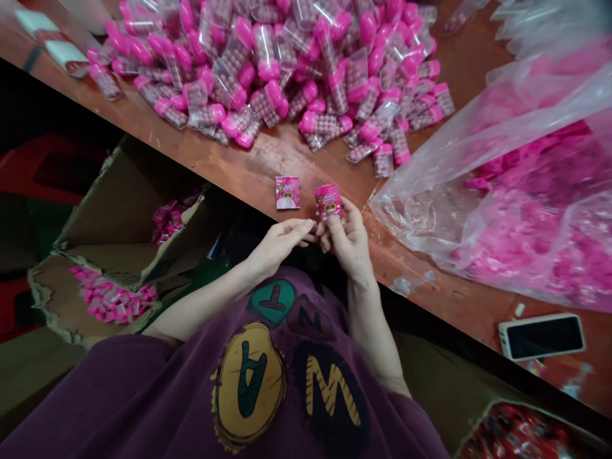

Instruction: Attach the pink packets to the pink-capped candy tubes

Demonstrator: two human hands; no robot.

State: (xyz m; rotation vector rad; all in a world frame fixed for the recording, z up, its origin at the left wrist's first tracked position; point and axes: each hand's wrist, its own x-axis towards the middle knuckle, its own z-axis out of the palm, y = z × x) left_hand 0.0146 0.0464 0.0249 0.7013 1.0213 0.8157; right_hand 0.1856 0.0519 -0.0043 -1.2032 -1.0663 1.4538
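Observation:
My right hand [350, 239] pinches a small printed pink packet [327, 200] between thumb and fingers, just over the table's front edge. Close beside it is my left hand [282, 245], its thumb and fingers pressed together. Whatever the left fingertips hold, if anything, is hidden. A second pink packet [287, 192] lies flat on the table, a little beyond my left hand. Farther back is a heap of clear bottles with pink caps [268, 54], filled with small pale-pink balls.
On the right, a clear plastic bag [430, 191] holds a mass of pink pieces [526, 242]. A phone [542, 336] rests on the brown table [210, 159]. Below left, an open cardboard box [109, 210] holds pink packets, and more pink items [115, 298] lie on cardboard.

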